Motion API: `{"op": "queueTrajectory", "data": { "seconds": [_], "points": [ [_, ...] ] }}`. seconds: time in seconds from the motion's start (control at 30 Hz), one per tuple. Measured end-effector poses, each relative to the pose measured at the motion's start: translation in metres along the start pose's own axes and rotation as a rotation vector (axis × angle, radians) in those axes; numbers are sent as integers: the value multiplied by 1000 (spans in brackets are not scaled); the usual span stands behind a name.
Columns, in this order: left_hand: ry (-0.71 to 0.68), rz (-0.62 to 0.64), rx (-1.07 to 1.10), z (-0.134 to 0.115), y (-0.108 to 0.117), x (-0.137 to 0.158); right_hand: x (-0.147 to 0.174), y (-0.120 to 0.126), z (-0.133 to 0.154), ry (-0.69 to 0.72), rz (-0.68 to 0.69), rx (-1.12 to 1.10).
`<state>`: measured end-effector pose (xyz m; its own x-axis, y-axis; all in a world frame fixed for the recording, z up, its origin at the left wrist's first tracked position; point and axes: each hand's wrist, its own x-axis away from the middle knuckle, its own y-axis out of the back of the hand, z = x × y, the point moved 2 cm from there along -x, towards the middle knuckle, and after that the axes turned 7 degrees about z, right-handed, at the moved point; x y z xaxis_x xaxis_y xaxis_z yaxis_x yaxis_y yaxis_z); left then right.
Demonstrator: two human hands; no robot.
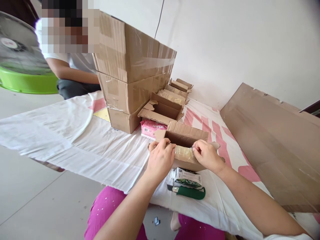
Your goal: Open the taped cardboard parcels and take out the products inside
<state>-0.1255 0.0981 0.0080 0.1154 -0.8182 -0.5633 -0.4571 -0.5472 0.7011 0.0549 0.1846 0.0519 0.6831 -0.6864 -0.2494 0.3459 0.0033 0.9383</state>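
An open cardboard box [187, 131] sits on the cloth in front of me, its back flap standing up. Across its near side lies a band of shiny, yellowish packing tape [184, 153]. My left hand [162, 155] is closed at the left end of this band, the fingers curled over the box's edge. At the band's right end my right hand [206, 155] has its thumb and forefinger pinched together on the tape. The fingertips of the left hand are partly hidden. Closest to me lie a printed drink carton [187, 177] and a dark green handled tool [191, 192].
Taped cardboard boxes [140, 60] are stacked to the left. A pink packet [153, 129] lies beside another open box [165, 110], with more boxes behind. A large cardboard sheet [270, 146] leans at right. A person [77, 70] sits behind the stack, near a green-based fan [28, 80].
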Motion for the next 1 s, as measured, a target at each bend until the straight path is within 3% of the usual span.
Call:
{"op": "queueTrajectory", "data": {
  "seconds": [0.7,1.0],
  "points": [
    [22,-2,6,-2,0,2,30,9,-6,54,-48,252],
    [30,25,4,-3,-2,4,39,8,-7,118,-148,257]
  ]
}}
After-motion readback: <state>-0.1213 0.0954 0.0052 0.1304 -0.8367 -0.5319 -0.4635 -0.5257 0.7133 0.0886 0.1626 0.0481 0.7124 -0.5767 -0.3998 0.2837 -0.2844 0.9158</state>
